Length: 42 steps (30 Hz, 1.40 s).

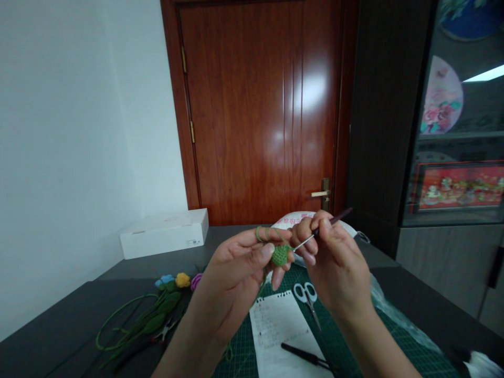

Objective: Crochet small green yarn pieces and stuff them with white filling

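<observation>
A dark grey bench [66, 336] runs away from the person toward a glossy reddish-brown wooden door [255, 105] with a brass lever handle [321, 193], between a white wall [79, 131] and a dark glass-fronted cabinet [457, 115]. A white cardboard box [163, 233] sits in the bench's far corner. On the left of the bench lie crocheted flowers in blue, yellow and purple with long green stems and leaves [157, 315]. A green gridded cutting mat [338, 336] carries a white sheet of notepaper [275, 331], a pair of silver scissors with white loop handles [306, 296] and a slim black-handled tool [303, 356].

Held in the air above the mat, a small, round green crocheted piece [280, 255] shows tight, knobbly stitches. The left hand [236, 278] pinches it between thumb and fingers, with green yarn [262, 234] looped around a raised finger. The right hand [334, 257] pinches a slim crochet hook [305, 241] with a steel shaft and dark handle. Its long axis slants upward, its tip at the crocheted piece and its handle pointing up and away toward the door.
</observation>
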Each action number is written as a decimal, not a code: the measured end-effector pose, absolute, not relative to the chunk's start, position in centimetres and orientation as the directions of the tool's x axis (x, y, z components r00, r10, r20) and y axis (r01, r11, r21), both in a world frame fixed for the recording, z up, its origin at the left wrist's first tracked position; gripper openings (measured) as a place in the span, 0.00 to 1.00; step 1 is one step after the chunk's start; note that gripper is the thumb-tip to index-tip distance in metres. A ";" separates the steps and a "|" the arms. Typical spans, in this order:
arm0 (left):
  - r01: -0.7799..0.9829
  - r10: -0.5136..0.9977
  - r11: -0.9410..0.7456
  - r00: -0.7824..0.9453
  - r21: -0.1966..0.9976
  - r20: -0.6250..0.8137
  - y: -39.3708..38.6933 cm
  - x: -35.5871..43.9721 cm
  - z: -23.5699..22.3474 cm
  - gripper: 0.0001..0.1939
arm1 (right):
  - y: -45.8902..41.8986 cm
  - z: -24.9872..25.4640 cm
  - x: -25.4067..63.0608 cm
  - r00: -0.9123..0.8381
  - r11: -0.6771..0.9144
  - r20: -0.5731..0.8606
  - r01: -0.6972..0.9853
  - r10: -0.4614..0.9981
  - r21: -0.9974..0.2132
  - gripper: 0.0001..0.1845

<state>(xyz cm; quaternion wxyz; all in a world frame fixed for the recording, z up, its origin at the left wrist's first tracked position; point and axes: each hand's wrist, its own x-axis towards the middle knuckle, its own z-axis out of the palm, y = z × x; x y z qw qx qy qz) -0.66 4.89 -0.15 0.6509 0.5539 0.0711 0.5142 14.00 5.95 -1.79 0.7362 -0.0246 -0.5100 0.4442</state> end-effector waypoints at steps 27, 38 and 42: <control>-0.334 0.762 -0.544 0.187 0.770 0.620 4.4 0.1 -0.2 0.23 | 6.8 -2.4 13.4 0.185 0.860 0.869 -0.340 0.458 -0.381 0.03; -0.409 0.760 -0.427 0.322 0.807 0.565 4.5 -0.5 -0.2 0.16 | 7.1 -2.6 13.8 0.147 0.777 0.824 -0.455 0.548 -0.435 0.05; -0.429 0.771 -0.405 0.314 0.807 0.554 4.7 -0.6 -0.3 0.20 | 7.0 -2.6 13.7 0.128 0.747 0.811 -0.490 0.571 -0.449 0.08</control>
